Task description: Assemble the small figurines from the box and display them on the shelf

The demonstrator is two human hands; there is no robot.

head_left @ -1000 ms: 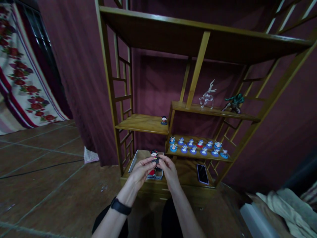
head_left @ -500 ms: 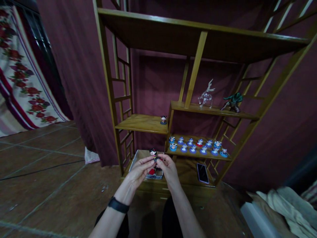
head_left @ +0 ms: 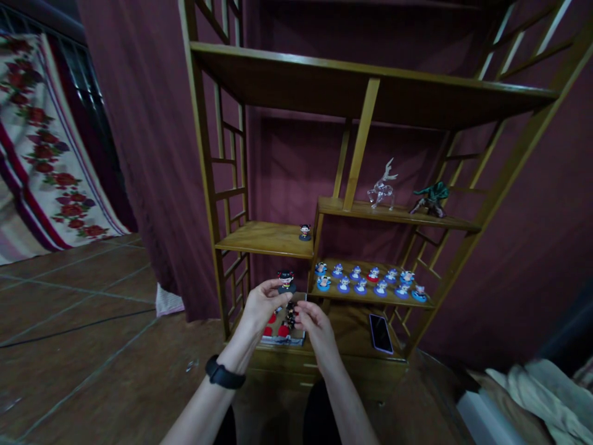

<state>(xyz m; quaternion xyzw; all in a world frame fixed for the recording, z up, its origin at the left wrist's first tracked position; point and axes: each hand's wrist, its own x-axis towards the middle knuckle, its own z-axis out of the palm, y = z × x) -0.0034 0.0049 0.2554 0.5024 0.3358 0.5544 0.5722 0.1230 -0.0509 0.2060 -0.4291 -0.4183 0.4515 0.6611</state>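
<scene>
My left hand [head_left: 265, 304] grips a small figurine [head_left: 286, 280] by its dark round base. The figurine has black hair, red ties and a pale face, and it is upright. To its right, my right hand [head_left: 317, 324] is apart from the figurine, its fingers loosely bent and spread with nothing seen between them. Below both hands, an open box [head_left: 296, 339] holds several more figurines and red round pieces, partly hidden by my hands. A similar black-haired figurine [head_left: 304, 232] stands on the left shelf [head_left: 264, 238], at its right end.
Several blue, purple and red-based figurines [head_left: 361, 285] stand in two rows on the lower right shelf. Above them are a clear deer figure [head_left: 382, 188] and a green-caped figure [head_left: 433, 199]. A phone [head_left: 380, 334] lies on the bottom board. A wooden upright [head_left: 204, 154] bounds the left side.
My right hand has let go of the figurine and drawn down beside it. My left hand now holds it alone, slightly higher and turned facing me. The view has tilted up a little.
</scene>
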